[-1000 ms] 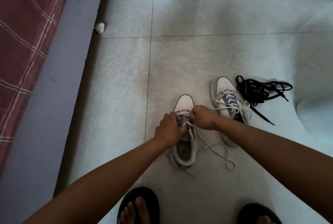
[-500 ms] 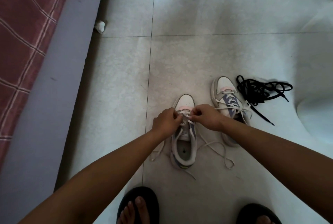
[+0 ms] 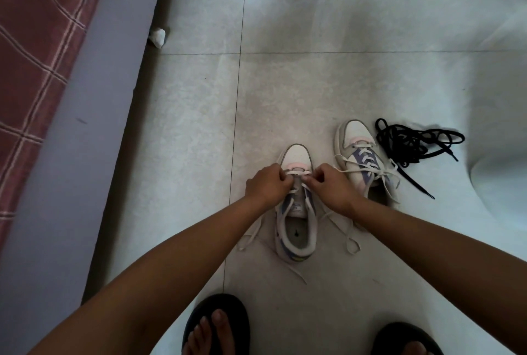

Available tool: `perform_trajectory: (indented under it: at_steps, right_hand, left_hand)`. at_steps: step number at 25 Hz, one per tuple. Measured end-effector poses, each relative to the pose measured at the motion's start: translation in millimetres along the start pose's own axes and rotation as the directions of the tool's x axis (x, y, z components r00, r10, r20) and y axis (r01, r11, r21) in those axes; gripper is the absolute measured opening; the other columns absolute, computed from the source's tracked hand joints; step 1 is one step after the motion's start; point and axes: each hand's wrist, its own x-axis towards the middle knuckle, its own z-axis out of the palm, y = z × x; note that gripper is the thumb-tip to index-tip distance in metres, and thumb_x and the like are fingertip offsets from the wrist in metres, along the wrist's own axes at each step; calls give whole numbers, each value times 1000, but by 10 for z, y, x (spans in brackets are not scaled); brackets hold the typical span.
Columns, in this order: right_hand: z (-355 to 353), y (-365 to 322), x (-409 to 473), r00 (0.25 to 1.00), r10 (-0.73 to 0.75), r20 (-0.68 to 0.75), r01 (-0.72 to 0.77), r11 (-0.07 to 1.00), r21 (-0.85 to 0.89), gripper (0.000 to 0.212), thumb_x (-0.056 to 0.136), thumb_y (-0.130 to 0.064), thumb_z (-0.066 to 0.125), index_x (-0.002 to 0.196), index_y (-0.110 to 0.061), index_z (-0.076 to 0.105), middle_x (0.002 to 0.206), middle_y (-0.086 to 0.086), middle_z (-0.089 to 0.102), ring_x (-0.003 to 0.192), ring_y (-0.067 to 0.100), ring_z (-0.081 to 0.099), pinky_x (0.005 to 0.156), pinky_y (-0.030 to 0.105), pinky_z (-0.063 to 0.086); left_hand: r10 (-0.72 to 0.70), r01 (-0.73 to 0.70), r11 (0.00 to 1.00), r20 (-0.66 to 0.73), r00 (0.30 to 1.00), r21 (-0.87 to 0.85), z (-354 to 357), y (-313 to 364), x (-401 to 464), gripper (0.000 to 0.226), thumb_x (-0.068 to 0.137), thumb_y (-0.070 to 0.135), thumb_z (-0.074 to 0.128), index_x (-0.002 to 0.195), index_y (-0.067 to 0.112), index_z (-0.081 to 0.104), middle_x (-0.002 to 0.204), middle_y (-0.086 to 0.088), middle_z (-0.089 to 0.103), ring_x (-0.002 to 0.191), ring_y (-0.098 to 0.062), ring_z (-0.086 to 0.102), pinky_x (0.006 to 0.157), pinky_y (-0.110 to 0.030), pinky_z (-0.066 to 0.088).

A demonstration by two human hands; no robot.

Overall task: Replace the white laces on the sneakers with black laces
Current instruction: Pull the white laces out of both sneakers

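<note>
Two white and purple sneakers stand on the tiled floor. The near sneaker (image 3: 296, 229) has most of its white lace (image 3: 339, 229) pulled loose, with ends trailing on both sides. My left hand (image 3: 266, 183) and my right hand (image 3: 332, 186) each pinch the lace at the lowest eyelets near the toe. The far sneaker (image 3: 360, 160) stands to the right, still laced in white. A tangle of black laces (image 3: 413, 146) lies on the floor right of it.
A bed with a red checked cover (image 3: 34, 49) and a grey-purple side (image 3: 85, 140) runs along the left. A crumpled white scrap (image 3: 157, 37) lies by it. My feet in black sandals (image 3: 216, 326) stand at the bottom edge.
Both hands have moved up the near sneaker from its middle eyelets to the toe end. More white lace now lies loose on the left side.
</note>
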Motion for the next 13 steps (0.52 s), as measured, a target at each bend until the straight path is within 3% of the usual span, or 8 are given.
perform_trajectory:
  at_steps: [3,5,6,8,9,10,12,13]
  right_hand:
    - [-14,35,80,1000,-26,-3,27,997,66,19,91,-19,59,76,-14,47,71,0,50,72,20,47,64,29,33]
    - [-149,28,98,981,-168,-100,146,969,-198,10,87,-7,57,82,-10,49,78,9,55,75,27,52,63,31,34]
    - [-191,55,94,916,-367,-160,242,826,-509,9,81,-2,59,83,-8,52,79,13,58,72,30,56,60,34,37]
    - [-227,169,83,740,-672,-28,348,418,-839,13,71,-3,62,83,-6,57,76,14,60,66,30,60,53,34,43]
    - [-208,168,64,784,-620,-3,353,451,-820,12,76,-8,61,87,-6,57,80,14,61,71,31,60,55,35,44]
    - [-184,143,47,874,-484,-52,300,620,-725,12,84,-15,58,91,-6,54,84,13,59,78,30,59,59,36,42]
    - [-166,57,66,993,-12,-114,-16,970,-241,24,93,-30,51,84,-9,49,76,9,53,72,28,57,59,31,38]
    - [-141,42,86,989,151,2,-151,988,42,31,94,-34,52,76,-9,48,67,8,50,61,26,56,53,27,37]
  left_hand:
    - [82,-82,993,7,997,79,8,27,16,18,95,32,46,86,16,48,90,-6,59,87,-27,57,78,-38,43]
    - [155,-150,951,3,988,268,-50,-3,34,13,95,25,45,96,13,50,101,-9,60,92,-30,58,80,-37,41]
    - [214,-186,886,-18,977,424,-57,-36,56,14,94,21,45,105,12,50,106,-9,60,95,-30,58,83,-38,40]
    - [303,-214,727,-26,953,653,-41,-95,51,24,92,14,47,116,11,46,112,-9,59,101,-30,58,89,-40,38]
    - [282,-185,725,-41,959,663,-22,-102,38,24,93,16,47,117,11,46,112,-9,59,102,-30,58,88,-40,38]
    - [196,-119,806,-71,978,580,-15,-99,27,24,94,21,45,115,10,46,111,-9,59,100,-31,59,84,-39,40]
    - [-86,91,987,-47,995,134,-40,-54,49,32,96,34,42,107,5,53,101,-14,62,92,-32,62,74,-35,45]
    - [-186,190,977,47,981,-100,-35,-39,84,36,96,37,43,99,4,57,93,-15,64,85,-31,63,68,-32,46]
